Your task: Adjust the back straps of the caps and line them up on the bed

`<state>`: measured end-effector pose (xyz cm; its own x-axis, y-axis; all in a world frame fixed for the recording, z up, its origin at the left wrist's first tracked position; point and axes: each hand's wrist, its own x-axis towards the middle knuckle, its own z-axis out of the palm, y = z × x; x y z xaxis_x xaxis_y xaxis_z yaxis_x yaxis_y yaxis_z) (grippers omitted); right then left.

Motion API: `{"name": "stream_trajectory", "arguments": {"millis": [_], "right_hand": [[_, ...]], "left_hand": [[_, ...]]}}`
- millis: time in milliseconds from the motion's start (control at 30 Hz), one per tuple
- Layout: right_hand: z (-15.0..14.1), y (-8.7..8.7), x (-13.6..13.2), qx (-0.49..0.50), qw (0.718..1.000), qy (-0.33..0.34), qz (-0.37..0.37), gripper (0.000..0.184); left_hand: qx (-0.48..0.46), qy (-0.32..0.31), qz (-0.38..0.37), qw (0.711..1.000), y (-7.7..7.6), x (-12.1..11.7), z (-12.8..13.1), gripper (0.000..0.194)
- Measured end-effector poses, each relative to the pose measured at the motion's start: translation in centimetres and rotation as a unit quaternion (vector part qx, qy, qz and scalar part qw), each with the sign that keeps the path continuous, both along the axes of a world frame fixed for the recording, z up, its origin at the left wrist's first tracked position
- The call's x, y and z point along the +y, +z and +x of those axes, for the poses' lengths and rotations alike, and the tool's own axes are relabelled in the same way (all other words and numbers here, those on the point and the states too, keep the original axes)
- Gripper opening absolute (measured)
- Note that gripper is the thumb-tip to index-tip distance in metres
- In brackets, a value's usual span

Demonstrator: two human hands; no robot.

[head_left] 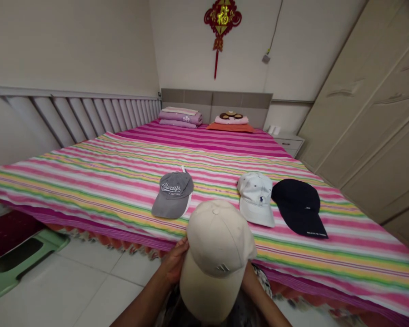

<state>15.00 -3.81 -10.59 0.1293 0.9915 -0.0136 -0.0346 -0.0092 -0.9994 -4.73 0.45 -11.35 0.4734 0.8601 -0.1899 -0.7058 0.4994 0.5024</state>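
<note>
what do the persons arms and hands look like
The forearms are bare, no sleeves, watch or bracelet in view. The left hand shows no glove or ring; the right hand is mostly out of view. Dark patterned clothing shows below.

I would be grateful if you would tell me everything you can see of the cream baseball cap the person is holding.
The cream baseball cap looks like soft cotton twill. Its rounded crown of stitched panels is topped by a button, with a small dark logo low on the front and a curved brim below. It is held up with the crown tilted away and the brim angled down toward the person. The left hand grips one side, while the right hand, mostly hidden, is at the other. Nothing else appears to touch it.
</note>
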Motion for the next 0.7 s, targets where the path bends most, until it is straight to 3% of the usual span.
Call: {"name": "stream_trajectory", "arguments": {"millis": [100,200,267,433,600,700], "right_hand": [[0.1,0.6,-0.4,0.102,0.994,0.030,-0.033,0.027],[0.6,1.3,-0.6,0.257,0.964,0.048,-0.052,0.028],[0.9,1.9,-0.4,0.299,0.951,0.058,-0.052,0.029],[1.0,3.6,3.0,0.212,0.976,0.018,-0.043,0.040],[2.4,5.3,10.9,0.096,0.993,-0.065,0.012,0.046],[3.2,5.0,15.7,0.036,0.991,-0.131,0.017,0.050]], "left_hand": [[0.003,0.010,-0.008,1.000,0.2,0.6,-0.2,0.022],[0.010,0.023,-0.006,1.000,0.6,1.6,0.1,0.019],[0.022,0.026,-0.003,0.999,0.7,2.7,0.4,0.018],[0.074,0.038,-0.007,0.997,1.4,7.1,1.6,0.019],[0.134,0.086,0.030,0.987,3.9,14.1,3.8,0.014],[0.172,0.122,0.051,0.976,4.5,18.1,5.4,0.012]]}}
